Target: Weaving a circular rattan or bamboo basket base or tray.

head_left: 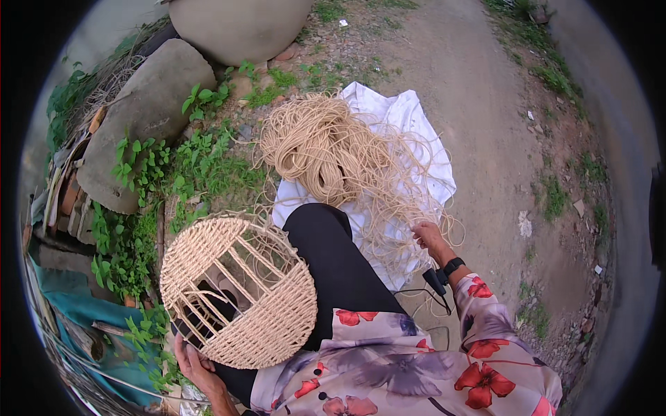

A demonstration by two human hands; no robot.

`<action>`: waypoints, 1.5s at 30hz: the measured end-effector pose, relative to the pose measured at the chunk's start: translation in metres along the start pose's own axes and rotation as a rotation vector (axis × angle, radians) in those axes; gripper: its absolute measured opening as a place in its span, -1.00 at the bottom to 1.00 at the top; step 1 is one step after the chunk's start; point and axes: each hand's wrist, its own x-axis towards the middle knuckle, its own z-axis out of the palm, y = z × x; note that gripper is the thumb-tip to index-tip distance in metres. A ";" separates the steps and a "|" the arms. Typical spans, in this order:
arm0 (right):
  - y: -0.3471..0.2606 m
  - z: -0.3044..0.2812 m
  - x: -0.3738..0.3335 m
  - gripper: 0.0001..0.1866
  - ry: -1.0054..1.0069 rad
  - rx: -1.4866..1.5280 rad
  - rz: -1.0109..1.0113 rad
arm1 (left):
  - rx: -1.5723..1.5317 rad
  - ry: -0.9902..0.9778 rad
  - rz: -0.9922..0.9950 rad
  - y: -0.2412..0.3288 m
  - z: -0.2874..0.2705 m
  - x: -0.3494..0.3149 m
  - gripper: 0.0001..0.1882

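A round woven piece (267, 326) of tan twisted cord rests on my lap at the left. Cord fills its upper left and lower right parts, while spaced strands cross the open band between them. A loose cord end curls in the gap. My left hand (196, 362) is closed on its lower left rim; some fingers are hidden beneath. Out to the right, my right hand (429, 238) has its fingers curled together on thin strands at the edge of a large tangled heap of tan cord (322, 149). Strands trail from the heap around that hand.
The heap lies on a white cloth sheet (437, 156) on the ground. A black device with a cable (436, 281) hangs by my right wrist. Green weeds (215, 166), a grey slab (149, 114) and teal fabric (83, 298) are at left; a dirt path (485, 139) runs at right.
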 end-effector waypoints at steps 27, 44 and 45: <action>-0.051 0.095 -0.029 -0.74 -0.280 -0.035 -0.221 | 0.067 -0.021 -0.072 0.022 0.011 -0.006 -0.64; -0.204 0.156 -0.323 -0.83 -0.989 -0.567 -1.455 | 0.127 -0.893 0.430 0.098 0.064 -0.067 -0.74; -0.199 0.163 -0.319 -0.80 -0.921 -0.390 -1.580 | 0.166 -1.057 0.471 0.096 0.067 -0.065 -0.75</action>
